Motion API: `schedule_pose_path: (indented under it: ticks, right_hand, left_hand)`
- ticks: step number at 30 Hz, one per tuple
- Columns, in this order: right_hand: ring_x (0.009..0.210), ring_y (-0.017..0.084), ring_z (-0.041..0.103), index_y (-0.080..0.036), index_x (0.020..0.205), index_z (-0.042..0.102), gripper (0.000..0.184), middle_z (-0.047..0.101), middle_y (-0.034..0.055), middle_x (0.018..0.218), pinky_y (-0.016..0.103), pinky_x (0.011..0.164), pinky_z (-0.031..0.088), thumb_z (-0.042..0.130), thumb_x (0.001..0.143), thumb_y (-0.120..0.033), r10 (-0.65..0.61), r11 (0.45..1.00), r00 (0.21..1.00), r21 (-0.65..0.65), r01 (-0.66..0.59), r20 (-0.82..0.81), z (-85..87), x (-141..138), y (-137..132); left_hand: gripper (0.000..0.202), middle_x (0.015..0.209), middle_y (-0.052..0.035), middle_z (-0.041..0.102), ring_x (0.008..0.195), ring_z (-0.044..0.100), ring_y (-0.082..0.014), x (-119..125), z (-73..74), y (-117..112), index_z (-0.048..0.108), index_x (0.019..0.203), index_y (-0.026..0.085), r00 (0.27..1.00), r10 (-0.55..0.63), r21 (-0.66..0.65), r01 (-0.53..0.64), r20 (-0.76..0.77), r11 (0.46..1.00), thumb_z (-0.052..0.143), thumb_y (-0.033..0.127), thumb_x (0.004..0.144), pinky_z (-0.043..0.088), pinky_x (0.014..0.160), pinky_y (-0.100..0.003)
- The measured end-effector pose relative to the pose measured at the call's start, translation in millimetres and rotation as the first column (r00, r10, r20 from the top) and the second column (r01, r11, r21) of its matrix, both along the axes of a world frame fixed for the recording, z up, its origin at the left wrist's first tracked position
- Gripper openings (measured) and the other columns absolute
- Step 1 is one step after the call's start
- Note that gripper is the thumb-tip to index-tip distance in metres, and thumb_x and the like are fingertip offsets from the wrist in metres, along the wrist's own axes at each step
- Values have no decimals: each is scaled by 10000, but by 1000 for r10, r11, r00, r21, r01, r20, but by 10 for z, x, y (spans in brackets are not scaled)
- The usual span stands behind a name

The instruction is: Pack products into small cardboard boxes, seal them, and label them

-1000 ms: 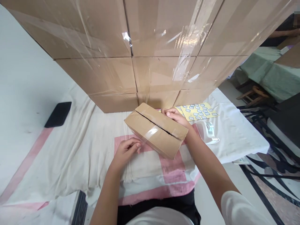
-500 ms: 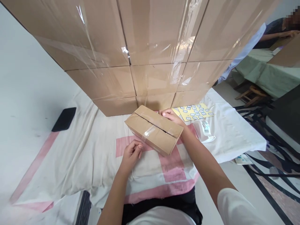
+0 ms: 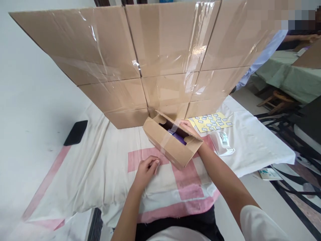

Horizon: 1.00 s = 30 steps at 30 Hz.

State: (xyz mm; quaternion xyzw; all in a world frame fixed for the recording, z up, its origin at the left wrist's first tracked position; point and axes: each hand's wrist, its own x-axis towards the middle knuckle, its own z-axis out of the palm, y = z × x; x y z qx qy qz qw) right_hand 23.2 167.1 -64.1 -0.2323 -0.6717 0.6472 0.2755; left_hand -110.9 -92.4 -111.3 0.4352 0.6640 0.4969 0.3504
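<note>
A small cardboard box point(image 3: 167, 144) lies on the white and pink cloth point(image 3: 105, 174) in front of me, its top flaps gaping apart. Something purple point(image 3: 178, 136) shows inside. A strip of clear tape runs from the box's near side toward my left hand point(image 3: 146, 170), whose fingers are pinched together just in front of the box. My right hand point(image 3: 188, 129) rests on the far flap with its fingers curled over the flap's edge.
A wall of large taped cardboard boxes point(image 3: 150, 57) stands right behind the small box. A yellow sheet of labels point(image 3: 212, 121) and a white tape dispenser point(image 3: 222, 143) lie to the right, a black phone point(image 3: 75, 132) to the left. Another person sits at the far right.
The small box's top flaps, closed before, have come apart, showing the purple contents. My left hand stays pinched near the box's front; the view has tilted up.
</note>
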Motion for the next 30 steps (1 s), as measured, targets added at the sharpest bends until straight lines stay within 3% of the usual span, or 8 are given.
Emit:
schedule_pose_path:
  ticks: [5,9,14,16,19,21,24,30]
  right_hand:
    - [680,154,507,-218,632,538,495,527,-8,692,285,689,446,616,857,-652,-74,997,991,20,77,-113,100,46,-5]
    - [875,198,641,-221,828,680,393,671,26,890,316,846,512,599,909,-596,-42,997,987,51,51,-157,392,217,-120]
    - [1364,293,541,-276,1294,695,427,630,59,1426,450,1175,387,594,969,-534,142,911,983,372,-175,113,837,605,-429]
    - [1494,307,399,-326,1464,567,570,455,29,1606,486,1250,293,650,941,-536,145,859,954,445,-253,263,890,723,-569]
    - [1565,313,258,-376,1564,401,663,248,-27,1700,525,1284,225,609,962,-558,116,836,918,461,-297,380,863,814,-721]
    - [1573,313,233,-367,1569,388,634,216,-37,1706,536,1288,214,539,991,-579,91,836,907,464,-294,411,849,833,-769]
    - [1570,333,237,-314,1566,411,660,214,-9,1704,553,1283,218,511,987,-614,29,829,885,483,-280,464,890,814,-802]
    - [1533,359,323,-233,1581,403,718,197,53,1702,538,1209,370,612,931,-457,-95,767,841,578,-279,532,938,677,-941]
  left_hand:
    - [334,483,66,487,477,420,-100,-7,-12,-30,653,872,180,1000,3,14,-3,-11,1000,552,484,969,316,530,-235]
    - [326,485,62,500,470,432,-99,-13,-71,-34,657,874,183,1000,26,34,-27,14,999,567,484,964,318,515,-230]
    - [313,404,89,444,347,350,-70,29,61,-167,634,816,196,977,85,222,-129,197,967,621,481,945,256,447,-218]
    - [269,372,108,401,308,300,-54,31,322,-247,641,834,206,963,37,402,-147,268,904,613,438,967,261,458,-218]
    - [234,356,116,372,303,248,-46,-30,954,-268,652,891,218,961,-123,659,-73,246,748,565,404,1004,296,497,-239]
    - [220,348,111,373,313,243,-59,-99,1432,-181,656,921,225,953,-254,736,53,164,675,556,398,1012,279,477,-240]
    - [207,356,107,354,333,212,-54,-176,2030,53,680,898,202,963,-253,784,83,96,615,576,342,1009,251,461,-236]
    - [162,389,98,401,344,281,-55,-114,2544,490,698,879,215,954,-298,759,219,-34,613,640,334,973,267,446,-222]
